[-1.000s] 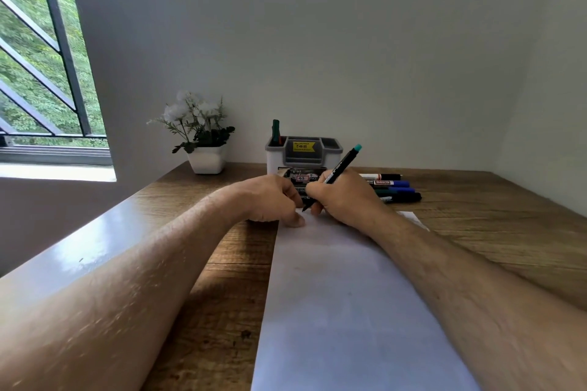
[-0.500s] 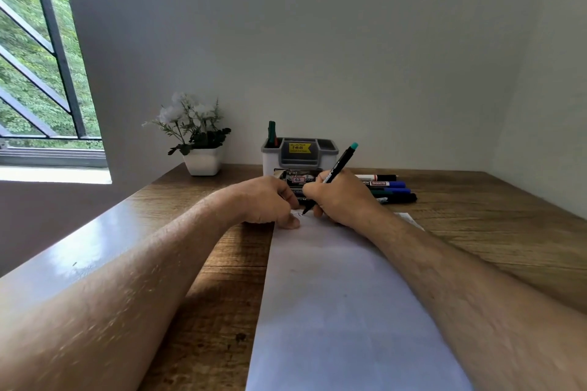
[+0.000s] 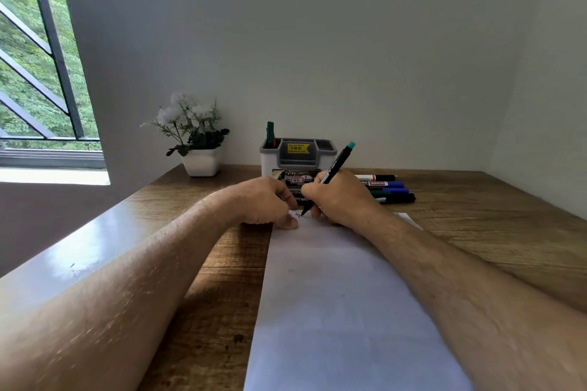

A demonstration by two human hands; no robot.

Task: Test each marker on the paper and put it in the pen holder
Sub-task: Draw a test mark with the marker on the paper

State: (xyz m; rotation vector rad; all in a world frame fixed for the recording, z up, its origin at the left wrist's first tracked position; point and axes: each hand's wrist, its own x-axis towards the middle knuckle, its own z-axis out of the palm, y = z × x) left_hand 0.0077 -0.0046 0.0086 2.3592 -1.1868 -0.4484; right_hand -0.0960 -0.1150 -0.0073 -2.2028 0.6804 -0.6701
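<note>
A black marker (image 3: pixel 333 171) with a teal end slants tip-down on the white paper (image 3: pixel 343 295), before the grey-and-white pen holder (image 3: pixel 298 154) holding one green marker (image 3: pixel 270 134).

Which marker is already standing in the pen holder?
The green marker, upright in the pen holder's left corner. The others lie on the table or are in a hand.

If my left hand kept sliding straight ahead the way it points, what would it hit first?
Probably the labelled packet lying just beyond the left hand, in front of the pen holder; depth is hard to judge.
</note>
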